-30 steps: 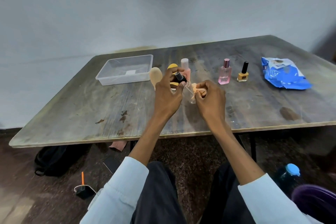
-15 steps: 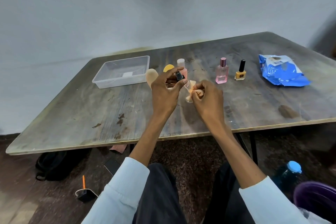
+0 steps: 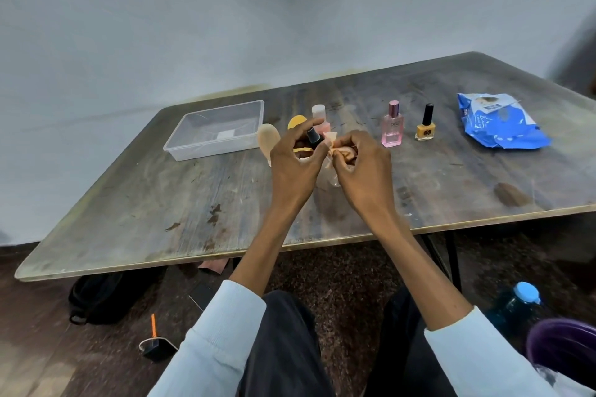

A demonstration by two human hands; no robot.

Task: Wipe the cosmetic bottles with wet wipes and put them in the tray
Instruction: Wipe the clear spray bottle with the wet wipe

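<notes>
Nearest, on the dark floor: a dark water bottle with a light blue cap (image 3: 518, 302) at the right, a rounded purple container (image 3: 562, 350) beside it, a small black object with an orange stick (image 3: 154, 340) at the left, and a black bag (image 3: 100, 296) under the table edge. Above the near half of the worn wooden table (image 3: 180, 203), raised together: left hand (image 3: 295, 164) with fingers curled round a small clear bottle with a black cap (image 3: 314, 138), thumb and forefinger pinching near the cap; right hand (image 3: 361, 164) with fingers bunched on a crumpled peach-tinted wet wipe (image 3: 338, 151), pressed against the bottle's side. Lower part of that bottle hidden between the hands. Just behind the hands, partly covered: a beige oval sponge (image 3: 268, 138), a yellow rounded item (image 3: 296, 122), and a pale pink bottle with a white cap (image 3: 320, 116), all upright or leaning, hard to tell which. To the right, standing upright and apart: a pink glass perfume bottle with a pink cap (image 3: 392, 129), then a yellow nail polish bottle with a black cap (image 3: 425, 126). Further right, lying flat: a blue wet-wipe packet (image 3: 500, 122). Far left: a clear rectangular plastic tray (image 3: 180, 151), holding no bottles. Beyond, a plain grey wall (image 3: 225, 26).
</notes>
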